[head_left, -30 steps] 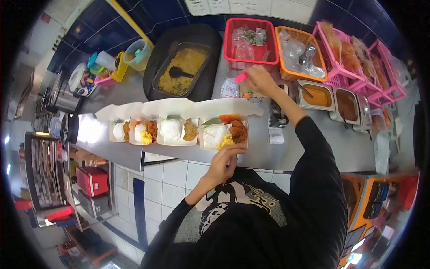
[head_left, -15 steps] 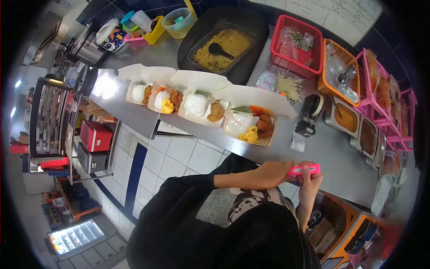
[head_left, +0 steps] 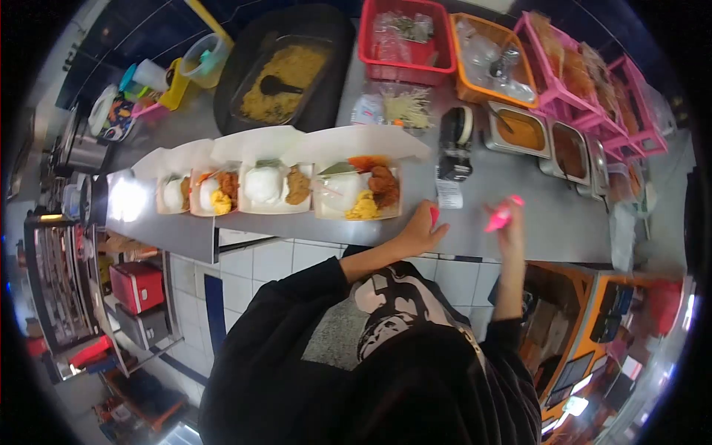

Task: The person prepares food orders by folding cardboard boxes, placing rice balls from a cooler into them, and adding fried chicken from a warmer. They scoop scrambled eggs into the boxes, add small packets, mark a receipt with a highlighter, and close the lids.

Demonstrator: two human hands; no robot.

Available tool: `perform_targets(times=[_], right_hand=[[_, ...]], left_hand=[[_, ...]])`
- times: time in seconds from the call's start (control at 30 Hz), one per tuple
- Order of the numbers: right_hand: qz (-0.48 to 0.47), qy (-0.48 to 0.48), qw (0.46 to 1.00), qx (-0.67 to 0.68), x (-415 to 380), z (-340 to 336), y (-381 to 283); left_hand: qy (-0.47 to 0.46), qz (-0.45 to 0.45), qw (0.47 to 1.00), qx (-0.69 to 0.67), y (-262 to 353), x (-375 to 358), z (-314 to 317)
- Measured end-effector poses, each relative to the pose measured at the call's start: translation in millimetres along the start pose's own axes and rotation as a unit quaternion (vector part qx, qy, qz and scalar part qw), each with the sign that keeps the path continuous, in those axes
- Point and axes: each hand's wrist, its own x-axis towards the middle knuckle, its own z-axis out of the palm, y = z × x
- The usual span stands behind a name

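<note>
My left hand (head_left: 420, 234) is at the counter edge beside the rightmost food box (head_left: 359, 191), closed on a small pink piece (head_left: 434, 216) that looks like a cap. Farther right, my right hand (head_left: 512, 231) holds a bright pink marker (head_left: 500, 219) over the steel counter; it is slightly blurred. Between and beyond the hands, a printed paper slip (head_left: 449, 194) comes out of a small black printer (head_left: 455, 144). Several open boxes stand in a row to the left, with white rice, fried pieces and yellow egg.
At the back are a black tray of yellow rice (head_left: 222, 96) with a black scoop, a red basket (head_left: 408, 72), an orange basket (head_left: 493, 96) and pink racks (head_left: 586, 101). Steel sauce pans (head_left: 519, 150) stand at the right. Noodle-like strands (head_left: 406, 107) lie behind the printer.
My hands have moved apart: the pink marker they held together is now in my right hand, with the small pink piece in my left. The view has turned and shifted right.
</note>
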Motion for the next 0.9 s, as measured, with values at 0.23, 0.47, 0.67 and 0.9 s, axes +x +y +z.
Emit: perform_targets(times=[0.23,0.47,0.67,0.9], right_hand=[[0.057,-0.053,0.996,-0.040,4.1,40.1,32.2],[0.128,-0.025,0.982,-0.133,-51.9,27.8,38.8],[0.138,-0.002,0.977,-0.161,-52.0,28.5,50.1],[-0.044,0.057,0.997,-0.026,-33.4,24.8,35.3]], left_hand=[[0.037,-0.186,0.982,-0.022,-10.6,12.3,19.0],[-0.134,-0.285,0.942,-0.118,13.7,-8.9,2.6],[-0.110,-0.029,0.960,0.255,23.6,-2.1,-8.0],[-0.159,0.249,0.926,0.235,-21.2,-35.3,3.2]])
